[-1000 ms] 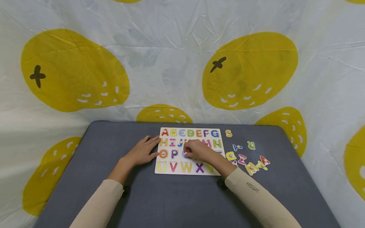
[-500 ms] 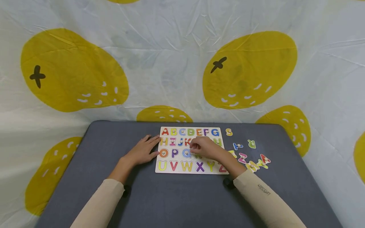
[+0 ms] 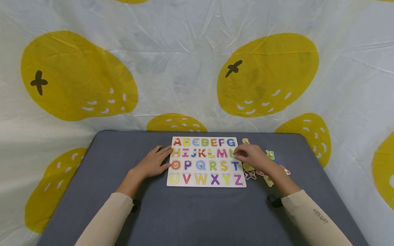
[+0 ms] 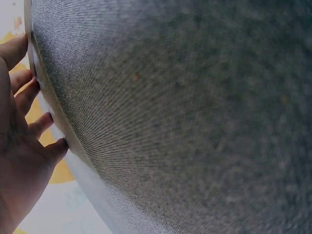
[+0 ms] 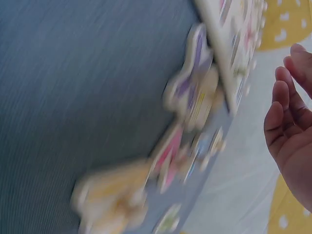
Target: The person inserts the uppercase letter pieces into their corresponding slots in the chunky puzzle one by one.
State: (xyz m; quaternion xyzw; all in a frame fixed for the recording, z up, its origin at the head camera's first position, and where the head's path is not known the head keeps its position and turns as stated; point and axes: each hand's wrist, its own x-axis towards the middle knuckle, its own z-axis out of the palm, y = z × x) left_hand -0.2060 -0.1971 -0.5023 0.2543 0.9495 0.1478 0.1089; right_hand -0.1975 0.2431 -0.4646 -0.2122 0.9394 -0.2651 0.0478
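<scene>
A wooden alphabet puzzle board [image 3: 197, 172] lies on the table. Knobbed letter pieces sit in its upper rows, and a blue Q piece [image 3: 200, 165] is in the third row. My left hand [image 3: 151, 162] rests at the board's left edge with fingers spread; its fingers also show at the edge in the left wrist view. Over the board's right edge hovers my right hand [image 3: 253, 158]. In the right wrist view that hand [image 5: 292, 131] has loosely bent fingers and holds nothing. Beneath and around it are loose pieces, among them a purple X [image 3: 250, 175] and a yellow one [image 3: 268, 181].
A green piece [image 3: 270, 154] and a red piece [image 3: 285, 169] lie farther right, and a yellow piece [image 3: 245, 140] is beyond the board's upper right. The dark grey table [image 3: 197, 215] meets a white curtain [image 3: 178, 75] with yellow fruit prints.
My right hand has moved right from over the Q to the board's right edge, uncovering the Q and the lower rows. The left hand has stayed in place.
</scene>
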